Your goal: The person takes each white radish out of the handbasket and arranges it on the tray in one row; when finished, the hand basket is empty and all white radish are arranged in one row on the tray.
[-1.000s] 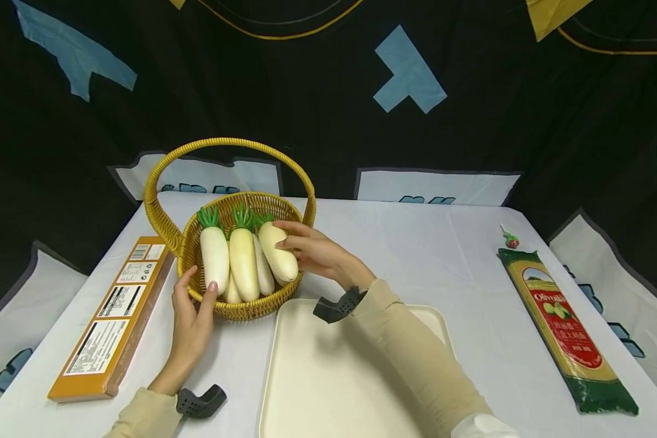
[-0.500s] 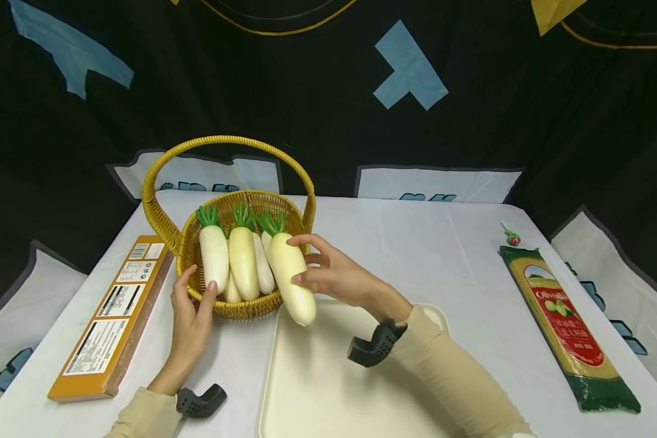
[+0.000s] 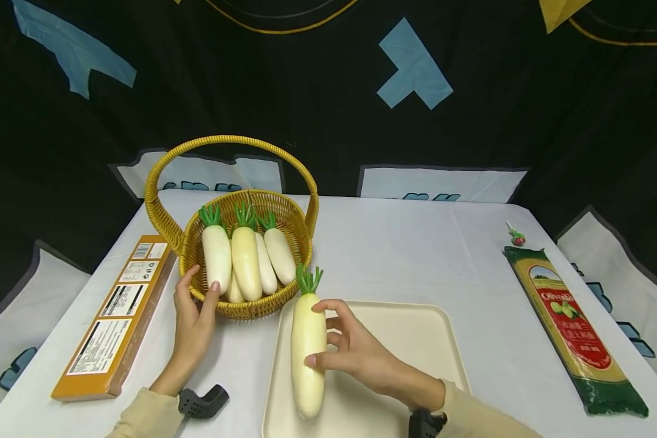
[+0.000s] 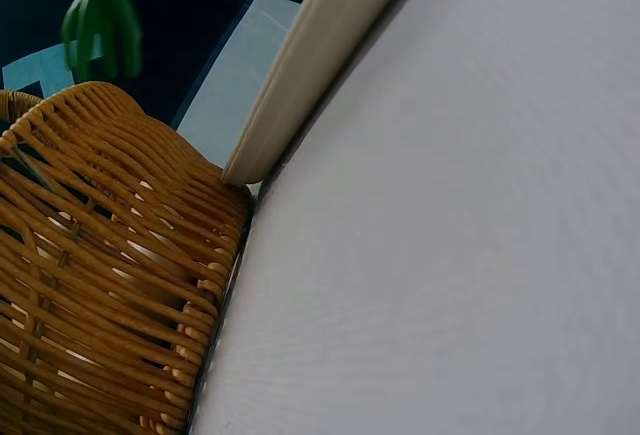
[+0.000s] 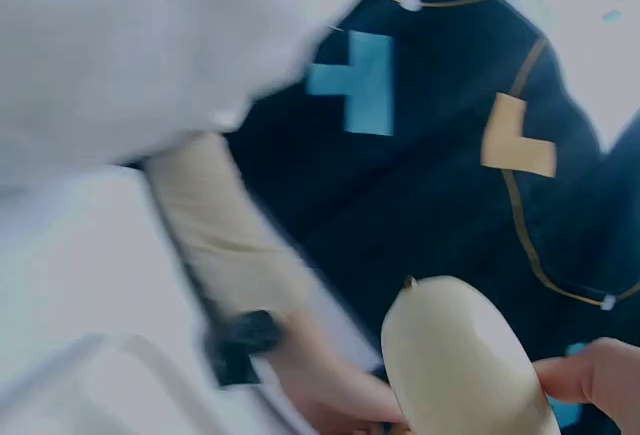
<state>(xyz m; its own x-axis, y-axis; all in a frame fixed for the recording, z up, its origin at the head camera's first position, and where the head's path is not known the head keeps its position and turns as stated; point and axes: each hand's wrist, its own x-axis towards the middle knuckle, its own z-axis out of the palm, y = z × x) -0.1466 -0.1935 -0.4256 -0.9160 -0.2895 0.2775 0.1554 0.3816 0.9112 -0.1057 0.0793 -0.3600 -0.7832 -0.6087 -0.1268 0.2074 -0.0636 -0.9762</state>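
My right hand grips a white radish by its side, thumb and fingers around its body, above the cream tray. Its green leaves point away from me. In the right wrist view the radish's rounded end shows beside the thumb. My left hand holds the front left rim of the yellow wicker basket, thumb near the leftmost radish. Several white radishes with green tops lie in that basket. The left wrist view has the basket's woven side close up.
An orange box lies left of the basket, close beside it. On the right lie a green and gold Olivoila packet and a small wrapped lollipop. The basket's tall handle arches over it. A dark curtain hangs behind the table.
My right hand has drawn a radish out of the basket and carried it toward me, over the tray, turning it more upright in view. The left hand stays at the basket rim.
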